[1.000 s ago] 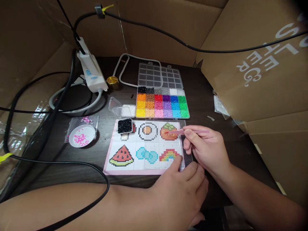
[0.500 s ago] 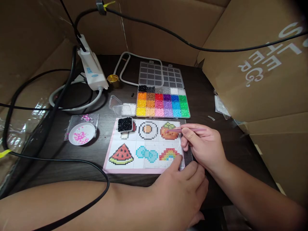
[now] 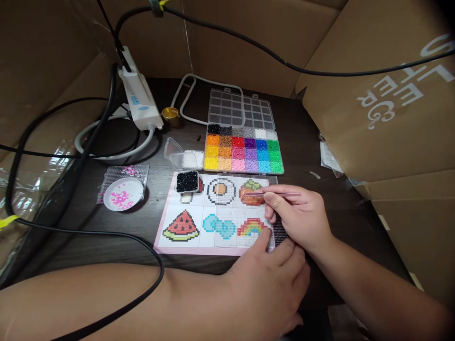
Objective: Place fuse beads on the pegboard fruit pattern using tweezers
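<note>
My right hand [image 3: 302, 210] is closed around pink tweezers [image 3: 256, 195], whose tips point left over the orange fruit picture [image 3: 251, 193]. Whether a bead sits between the tips is too small to tell. Below it, my left hand [image 3: 272, 272] lies with fingers apart, its fingertips on the lower right corner of a clear pegboard [image 3: 227, 210]. This board covers the right part of a printed pattern sheet [image 3: 179, 201] showing a watermelon, an egg, a bow and a rainbow. A small tray of black beads [image 3: 187, 182] stands on the sheet's upper left.
Behind the sheet is an open compartment box of coloured beads [image 3: 243, 151]. Beside it stands a small box of white beads [image 3: 192, 159]. At left, a white dish of pink beads [image 3: 123, 195] rests on another pegboard [image 3: 142, 175]. A power strip [image 3: 140, 97] and black cable [image 3: 117, 232] run nearby.
The whole view has shifted slightly. The tweezers' tips have moved a little left and down over the orange fruit picture. My left hand stays on the board's corner.
</note>
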Tool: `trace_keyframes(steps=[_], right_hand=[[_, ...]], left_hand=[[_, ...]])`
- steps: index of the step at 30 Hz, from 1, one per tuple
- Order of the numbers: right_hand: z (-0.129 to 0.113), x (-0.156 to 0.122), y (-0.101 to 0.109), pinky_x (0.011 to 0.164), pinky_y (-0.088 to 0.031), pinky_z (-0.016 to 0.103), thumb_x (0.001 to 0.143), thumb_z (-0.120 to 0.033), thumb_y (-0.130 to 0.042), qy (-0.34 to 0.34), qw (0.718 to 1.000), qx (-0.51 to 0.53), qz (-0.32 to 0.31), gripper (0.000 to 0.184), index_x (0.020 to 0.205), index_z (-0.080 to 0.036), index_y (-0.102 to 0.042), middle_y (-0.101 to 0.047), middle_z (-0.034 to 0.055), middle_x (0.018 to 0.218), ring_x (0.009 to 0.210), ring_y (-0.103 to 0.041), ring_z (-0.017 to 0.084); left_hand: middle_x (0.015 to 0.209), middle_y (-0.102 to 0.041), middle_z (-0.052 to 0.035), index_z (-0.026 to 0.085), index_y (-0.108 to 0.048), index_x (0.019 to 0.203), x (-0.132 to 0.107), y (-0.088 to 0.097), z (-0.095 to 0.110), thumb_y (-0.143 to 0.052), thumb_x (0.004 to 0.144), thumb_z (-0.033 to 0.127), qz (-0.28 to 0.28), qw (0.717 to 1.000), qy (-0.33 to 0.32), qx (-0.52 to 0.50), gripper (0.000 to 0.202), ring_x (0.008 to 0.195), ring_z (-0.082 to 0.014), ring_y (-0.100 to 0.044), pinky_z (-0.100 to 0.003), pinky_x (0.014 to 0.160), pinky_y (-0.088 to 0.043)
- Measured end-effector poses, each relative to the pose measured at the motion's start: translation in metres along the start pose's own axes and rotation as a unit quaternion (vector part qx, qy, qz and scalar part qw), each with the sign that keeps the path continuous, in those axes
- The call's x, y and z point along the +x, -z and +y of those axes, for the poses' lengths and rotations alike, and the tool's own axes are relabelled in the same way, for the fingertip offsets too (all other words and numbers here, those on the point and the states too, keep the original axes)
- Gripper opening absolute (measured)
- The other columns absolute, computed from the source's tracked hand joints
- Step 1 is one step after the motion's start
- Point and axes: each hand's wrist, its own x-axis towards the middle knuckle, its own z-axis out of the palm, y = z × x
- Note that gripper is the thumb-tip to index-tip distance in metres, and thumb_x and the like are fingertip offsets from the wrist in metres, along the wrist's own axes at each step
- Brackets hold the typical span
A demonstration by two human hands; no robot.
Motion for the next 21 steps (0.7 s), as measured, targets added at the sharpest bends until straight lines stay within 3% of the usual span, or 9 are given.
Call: trace_keyframes(steps=[21], right_hand=[[0.0021,0.0018,0.0032,0.044,-0.048,0.022,0.084,-0.033,-0.070,0.009,1.000,0.008,0.003,0.019,0.087,-0.015,-0.075,-0.063,0.0003,0.052,0.043,-0.054,0.010]], left_hand=[[0.141,-0.047,-0.0137,0.012,-0.052,0.137,0.0002,0.0005,-0.0005,-0.053,0.089,0.059,-0.005,1.000,-0.002,-0.010,0.068,0.132,-0.0321,-0.032,-0.061,0.110,-0.027]])
